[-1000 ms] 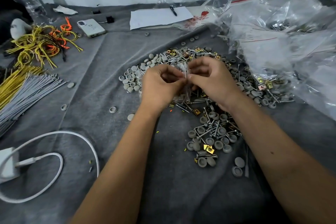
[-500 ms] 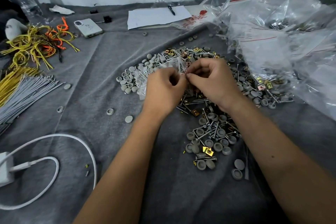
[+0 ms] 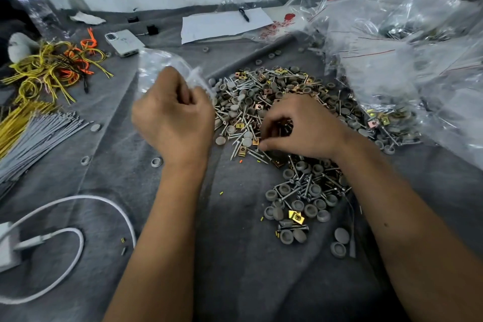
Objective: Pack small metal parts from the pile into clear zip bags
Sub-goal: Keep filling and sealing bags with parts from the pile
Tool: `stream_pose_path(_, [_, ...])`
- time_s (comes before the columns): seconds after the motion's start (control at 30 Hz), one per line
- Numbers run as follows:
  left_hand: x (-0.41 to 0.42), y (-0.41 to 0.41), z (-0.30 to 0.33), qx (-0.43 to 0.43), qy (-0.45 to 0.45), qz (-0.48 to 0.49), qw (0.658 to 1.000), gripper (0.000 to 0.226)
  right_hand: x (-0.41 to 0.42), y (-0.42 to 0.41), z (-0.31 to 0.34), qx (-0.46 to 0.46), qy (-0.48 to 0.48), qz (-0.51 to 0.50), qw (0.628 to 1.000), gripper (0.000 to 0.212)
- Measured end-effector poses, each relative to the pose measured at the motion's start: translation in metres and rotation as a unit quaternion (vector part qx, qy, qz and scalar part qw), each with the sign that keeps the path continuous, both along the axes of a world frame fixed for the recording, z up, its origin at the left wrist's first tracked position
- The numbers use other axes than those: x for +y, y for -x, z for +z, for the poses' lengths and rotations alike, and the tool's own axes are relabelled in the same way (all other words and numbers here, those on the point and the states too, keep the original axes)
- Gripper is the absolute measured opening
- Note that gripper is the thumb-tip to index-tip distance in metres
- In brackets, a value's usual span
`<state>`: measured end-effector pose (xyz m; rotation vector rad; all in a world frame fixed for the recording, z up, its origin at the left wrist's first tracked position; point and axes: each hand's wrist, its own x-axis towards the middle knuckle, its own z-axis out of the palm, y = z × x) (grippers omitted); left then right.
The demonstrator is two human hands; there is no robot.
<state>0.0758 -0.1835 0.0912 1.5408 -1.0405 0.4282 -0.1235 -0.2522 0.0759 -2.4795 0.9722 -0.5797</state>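
**Parts pile, two hands at work**

Head view: left hand [image 3: 172, 115] grips a clear zip bag [image 3: 159, 65] just left of the pile [image 3: 264, 102]. Right hand [image 3: 300, 125], fingers curled, pinches small parts on the pile; grey cloth [image 3: 235, 256] beneath.

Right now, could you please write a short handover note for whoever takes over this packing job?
Left hand grips a clear bag, held up left of the pile.
Right hand is down in the pile of screws, caps and clips, fingers curled, picking parts.
Filled bags lie heaped at right.
Left: much of the pile is loose on the grey cloth; whether the held bag holds parts can't be seen.
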Motion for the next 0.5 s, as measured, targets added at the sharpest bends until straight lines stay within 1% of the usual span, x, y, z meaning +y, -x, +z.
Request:
stream_pose_path(0.03, [0.001,-0.001,0.001,-0.013,-0.017,0.017,1.000,0.021,-0.001,0.002,0.001,0.036,-0.007,0.019,0.999,0.019])
stream_pose_path(0.07, [0.000,-0.001,0.000,-0.026,-0.052,0.016,0.998,0.020,-0.002,0.003,0.001,0.053,-0.020,0.030,0.998,0.018])
stream_pose_path(0.13, [-0.004,0.004,-0.004,-0.041,-0.150,-0.028,0.987,0.019,-0.005,0.007,0.003,0.058,-0.038,0.036,0.997,0.014])
stream_pose_path(0.2, [-0.008,0.012,-0.009,-0.034,-0.219,-0.082,0.972,0.019,-0.007,0.010,0.003,0.066,-0.055,0.033,0.996,0.013])
stream_pose_path(0.27, [-0.009,0.017,-0.012,-0.024,-0.239,-0.108,0.965,0.016,-0.008,0.012,0.004,0.079,-0.065,0.027,0.994,0.013])
stream_pose_path(0.33, [-0.010,0.017,-0.015,-0.022,-0.242,-0.108,0.964,0.014,-0.007,0.009,0.003,0.075,-0.061,0.019,0.995,0.011])
stream_pose_path(0.43, [-0.011,0.014,-0.018,-0.016,-0.236,-0.123,0.964,0.025,-0.006,0.008,0.004,0.045,-0.042,0.007,0.998,0.009])
stream_pose_path(0.5, [-0.011,0.014,-0.018,-0.020,-0.235,-0.136,0.962,0.030,-0.006,0.012,0.006,0.049,-0.055,0.005,0.997,0.012])
